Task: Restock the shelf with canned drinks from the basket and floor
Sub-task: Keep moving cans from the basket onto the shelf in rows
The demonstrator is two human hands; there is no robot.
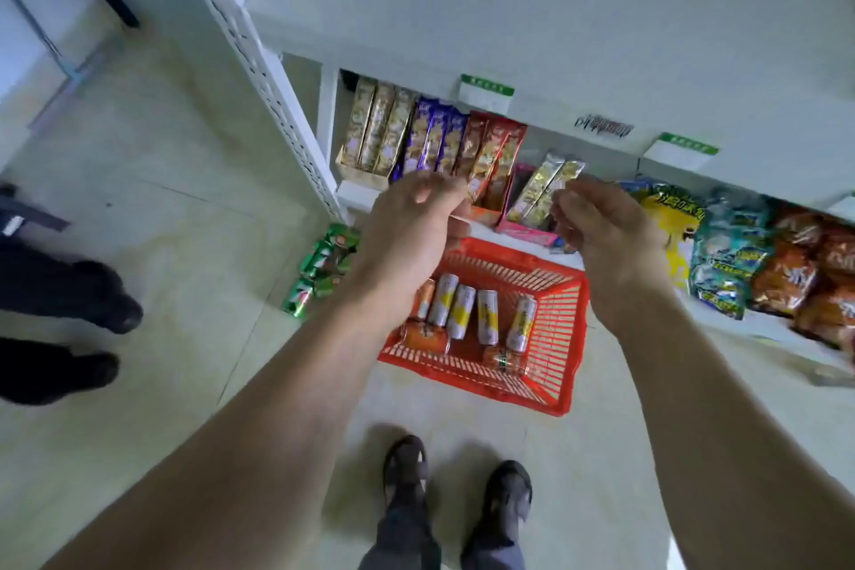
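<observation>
Silver-yellow cans (462, 312) in red basket (562, 329)

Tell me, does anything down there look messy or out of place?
Yes. A cluster of green cans lies tumbled on the floor beside the shelf upright, not stacked anywhere. In the red basket, silver-and-yellow cans and orange cans lie on their sides. Both hands look empty.

Red basket (562, 329) of toppled cans (486, 317) — green cans (319, 266) on floor beside it
</observation>
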